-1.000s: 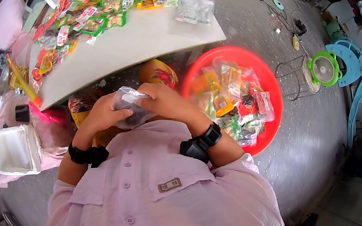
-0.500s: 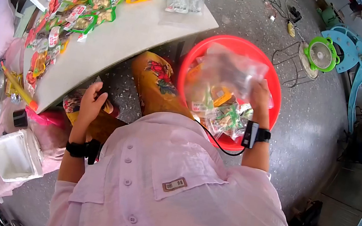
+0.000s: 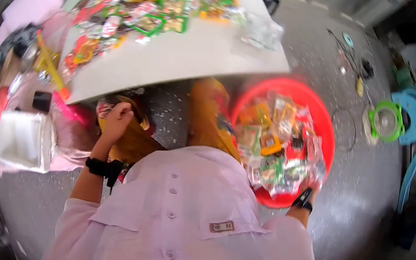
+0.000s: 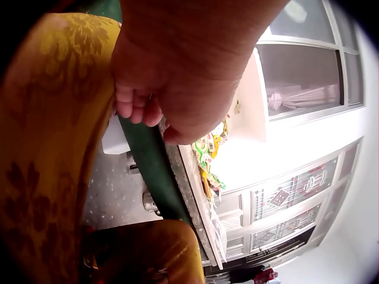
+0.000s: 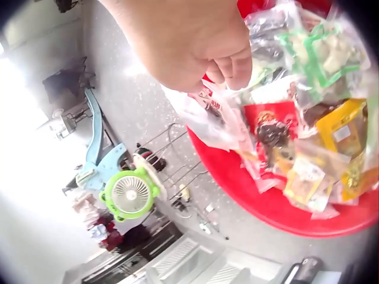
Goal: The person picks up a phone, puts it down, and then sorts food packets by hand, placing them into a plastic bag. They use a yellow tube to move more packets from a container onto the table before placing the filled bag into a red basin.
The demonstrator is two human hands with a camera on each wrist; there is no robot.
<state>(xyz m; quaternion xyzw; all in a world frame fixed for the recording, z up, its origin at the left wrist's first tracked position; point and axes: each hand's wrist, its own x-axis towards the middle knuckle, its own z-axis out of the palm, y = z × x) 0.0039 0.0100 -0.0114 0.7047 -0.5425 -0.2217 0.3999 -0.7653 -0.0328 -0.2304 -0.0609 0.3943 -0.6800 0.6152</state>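
My right hand (image 3: 312, 186) is at the near right rim of a red basin (image 3: 293, 85) heaped with food packets (image 3: 276, 133). In the right wrist view its fingers curl against the top edge of a clear plastic packet (image 5: 214, 117) with red print, which lies over the rim. Beside that packet are a red one (image 5: 269, 136) with dark food inside and a green-edged one (image 5: 320, 56). Over the left thigh, beside the table edge, my left hand (image 3: 118, 119) hangs loosely curled and holds nothing.
A pale table (image 3: 175, 61) ahead bears a pile of colourful packets (image 3: 156, 8) and some clear bags (image 3: 263, 32). At left sits a white foam box (image 3: 24, 140) on pink cloth. A green fan (image 3: 386, 121) and cables (image 3: 348, 57) are on the floor at right.
The right hand left the left hand and swung a clear bag over the basin, then moved down to its near right rim. The left hand stayed near the thigh, and its fingers curled.
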